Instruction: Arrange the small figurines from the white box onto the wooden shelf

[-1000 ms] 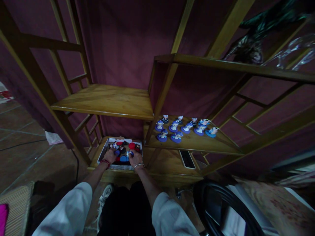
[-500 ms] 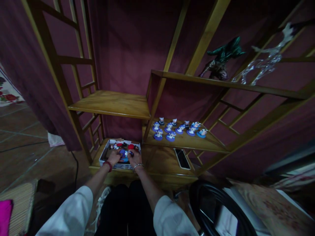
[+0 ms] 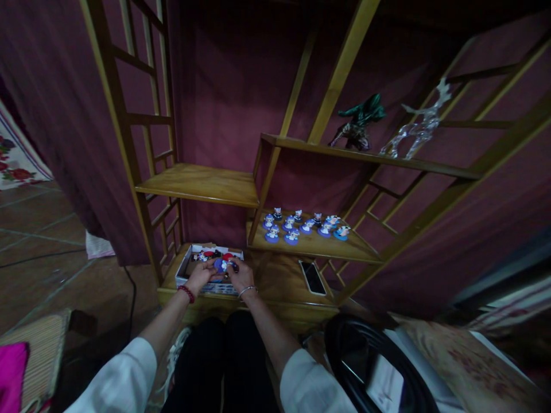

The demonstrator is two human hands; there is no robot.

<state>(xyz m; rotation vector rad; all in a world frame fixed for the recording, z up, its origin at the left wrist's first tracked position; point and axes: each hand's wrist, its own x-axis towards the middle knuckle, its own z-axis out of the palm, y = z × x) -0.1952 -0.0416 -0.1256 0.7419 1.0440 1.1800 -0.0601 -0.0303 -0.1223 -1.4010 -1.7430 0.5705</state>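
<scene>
Figurine now higher, partly behind right hand

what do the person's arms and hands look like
The left hand and right hand are ungloved. A red, apparently beaded bracelet circles the left wrist, a thin silvery bangle the right. Pale sleeves stop well short of both.

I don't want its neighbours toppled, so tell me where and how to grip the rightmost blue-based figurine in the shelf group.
Probably best pinched by the body of the rightmost figurine, just above its blue base, coming from the front right. The body looks narrower than the base, and neighbouring figurines stand left and behind.
</scene>
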